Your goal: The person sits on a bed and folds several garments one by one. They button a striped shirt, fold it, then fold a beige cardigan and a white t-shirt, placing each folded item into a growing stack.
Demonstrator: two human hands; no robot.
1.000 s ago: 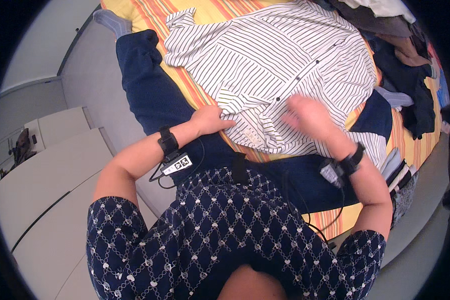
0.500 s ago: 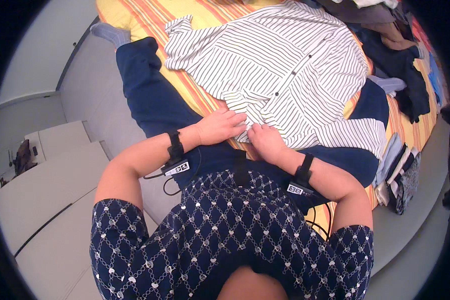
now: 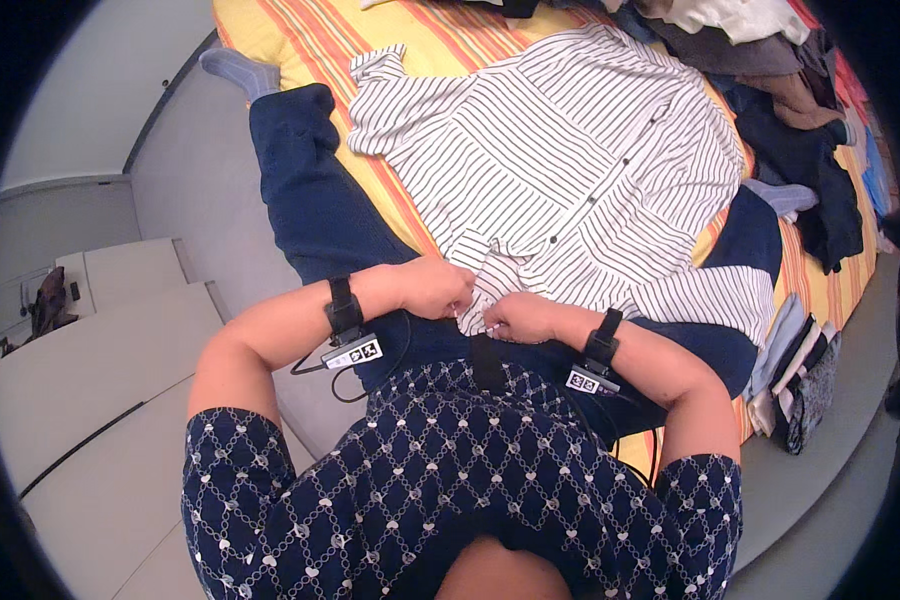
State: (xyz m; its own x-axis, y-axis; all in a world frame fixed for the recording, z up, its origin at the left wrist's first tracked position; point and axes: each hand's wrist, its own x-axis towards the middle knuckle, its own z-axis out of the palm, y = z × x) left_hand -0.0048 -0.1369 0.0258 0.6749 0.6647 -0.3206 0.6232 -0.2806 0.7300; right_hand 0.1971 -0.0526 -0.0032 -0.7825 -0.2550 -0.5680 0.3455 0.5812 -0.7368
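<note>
A white shirt with thin dark stripes and dark buttons lies spread between my legs, its front facing up. One sleeve reaches to the far left, the other drapes over my right thigh. My left hand pinches the shirt's near edge close to my lap. Just beside it, my right hand closes on the same edge, and a narrow piece of striped cloth stretches between the two hands. The fingertips are partly hidden by the curled knuckles.
A striped yellow and orange bedspread lies under the shirt. Dark clothes are heaped at the far right. Folded garments stand in a row near the bed's right edge. White drawers are on the left, beyond the floor.
Both hands have drawn nearer to my body, and the shirt's near edge has come with them. The fingers, flatter before, are now curled around the cloth.
</note>
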